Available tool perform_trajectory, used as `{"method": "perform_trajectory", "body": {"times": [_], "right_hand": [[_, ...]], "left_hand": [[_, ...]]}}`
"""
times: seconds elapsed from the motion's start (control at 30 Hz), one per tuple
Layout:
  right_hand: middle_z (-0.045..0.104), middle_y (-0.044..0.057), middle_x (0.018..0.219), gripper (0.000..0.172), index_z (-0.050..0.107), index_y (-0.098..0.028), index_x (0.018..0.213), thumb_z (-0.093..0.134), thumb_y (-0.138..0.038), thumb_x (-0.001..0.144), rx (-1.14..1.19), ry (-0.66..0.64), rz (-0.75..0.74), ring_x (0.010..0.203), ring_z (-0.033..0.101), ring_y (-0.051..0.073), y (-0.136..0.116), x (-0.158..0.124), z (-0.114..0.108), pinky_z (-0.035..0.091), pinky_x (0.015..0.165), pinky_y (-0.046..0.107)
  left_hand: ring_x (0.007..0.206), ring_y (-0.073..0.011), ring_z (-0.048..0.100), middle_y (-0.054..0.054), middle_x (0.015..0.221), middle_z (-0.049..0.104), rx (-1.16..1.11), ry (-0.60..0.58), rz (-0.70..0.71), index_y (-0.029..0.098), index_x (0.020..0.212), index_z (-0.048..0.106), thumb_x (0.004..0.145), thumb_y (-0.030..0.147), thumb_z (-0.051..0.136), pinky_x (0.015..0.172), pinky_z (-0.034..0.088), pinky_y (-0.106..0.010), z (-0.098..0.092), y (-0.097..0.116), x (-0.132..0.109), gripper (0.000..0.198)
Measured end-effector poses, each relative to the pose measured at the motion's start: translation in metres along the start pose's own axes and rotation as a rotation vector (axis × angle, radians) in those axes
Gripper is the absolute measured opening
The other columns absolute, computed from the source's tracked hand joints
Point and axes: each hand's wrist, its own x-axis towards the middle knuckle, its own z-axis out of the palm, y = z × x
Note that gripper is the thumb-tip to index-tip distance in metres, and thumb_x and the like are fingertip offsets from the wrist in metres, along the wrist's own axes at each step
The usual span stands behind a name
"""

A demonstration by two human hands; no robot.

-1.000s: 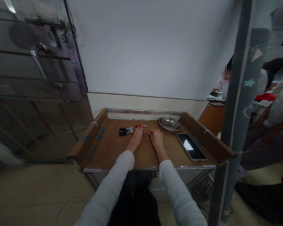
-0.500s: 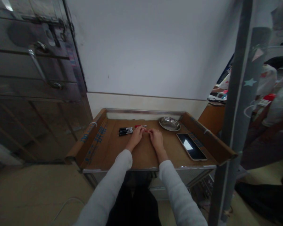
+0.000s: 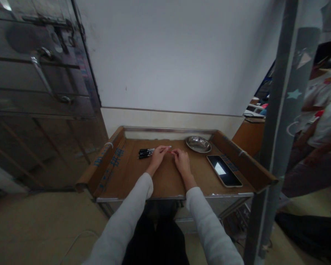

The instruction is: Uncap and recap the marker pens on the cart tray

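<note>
Above the cardboard-lined tabletop (image 3: 168, 180), my two hands meet near the middle. My left hand (image 3: 157, 156) has its fingers closed in a pinch at one end of a thin red stick-like thing (image 3: 169, 151). At the other end my right hand (image 3: 181, 160) pinches it too; its exact kind is too small to make out. Several black markers (image 3: 145, 153) lie side by side just left of my left hand, partly covered by it. A pale tip shows just beyond my left fingertips.
A round steel dish (image 3: 198, 144) sits at the back right, with a phone (image 3: 224, 170) lying in front of it. Raised cardboard sides (image 3: 244, 165) edge the table. A grey post (image 3: 278, 129) stands at the right, with people (image 3: 317, 99) beyond it.
My left hand has shifted slightly left and up, and its fingers now cover most of the red marker lying behind it. My right hand has hardly moved.
</note>
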Motion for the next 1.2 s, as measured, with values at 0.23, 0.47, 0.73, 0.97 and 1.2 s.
{"method": "perform_trajectory", "body": {"times": [0.23, 0.47, 0.73, 0.97, 1.2], "right_hand": [[0.07, 0.005, 0.091, 0.021, 0.062, -0.019, 0.09, 0.042, -0.022, 0.091, -0.002, 0.035, 0.015, 0.084, 0.061, 0.019, -0.002, 0.0, -0.002, 0.037, 0.078, 0.03], [0.07, 0.005, 0.089, 0.021, 0.062, -0.019, 0.089, 0.041, -0.022, 0.091, 0.007, 0.048, 0.03, 0.081, 0.061, 0.019, -0.002, 0.0, 0.0, 0.037, 0.076, 0.03], [0.069, 0.006, 0.09, 0.02, 0.062, -0.018, 0.092, 0.043, -0.023, 0.09, 0.072, 0.031, 0.012, 0.084, 0.061, 0.019, 0.0, 0.001, 0.0, 0.04, 0.079, 0.029], [0.07, 0.005, 0.095, 0.02, 0.066, -0.02, 0.094, 0.046, -0.021, 0.088, 0.053, -0.071, -0.011, 0.088, 0.061, 0.017, 0.006, 0.0, 0.003, 0.043, 0.08, 0.028], [0.07, 0.005, 0.092, 0.02, 0.067, -0.021, 0.095, 0.048, -0.019, 0.088, -0.096, -0.014, 0.154, 0.084, 0.061, 0.017, -0.002, -0.013, -0.009, 0.04, 0.075, 0.026]], "left_hand": [[0.086, -0.0182, 0.063, -0.008, 0.09, 0.071, -0.075, 0.048, 0.011, 0.015, 0.082, 0.069, 0.07, 0.034, 0.067, 0.088, 0.045, -0.034, 0.0, -0.001, 0.0, 0.022], [0.073, -0.015, 0.063, -0.006, 0.081, 0.07, -0.2, 0.056, -0.069, 0.014, 0.084, 0.067, 0.065, 0.037, 0.072, 0.078, 0.048, -0.032, 0.0, -0.007, 0.0, 0.031], [0.067, -0.0147, 0.063, -0.004, 0.073, 0.069, -0.124, -0.073, -0.084, 0.013, 0.073, 0.061, 0.066, 0.038, 0.071, 0.07, 0.051, -0.031, 0.003, -0.006, -0.002, 0.027], [0.095, -0.0196, 0.061, -0.01, 0.095, 0.067, 0.401, -0.032, 0.192, 0.014, 0.086, 0.065, 0.083, 0.017, 0.049, 0.09, 0.046, -0.036, 0.003, -0.001, -0.003, 0.017], [0.123, -0.0264, 0.044, -0.017, 0.125, 0.053, 0.942, -0.085, 0.314, 0.014, 0.117, 0.053, 0.083, 0.006, 0.038, 0.103, 0.031, -0.047, 0.015, -0.003, -0.014, 0.039]]}}
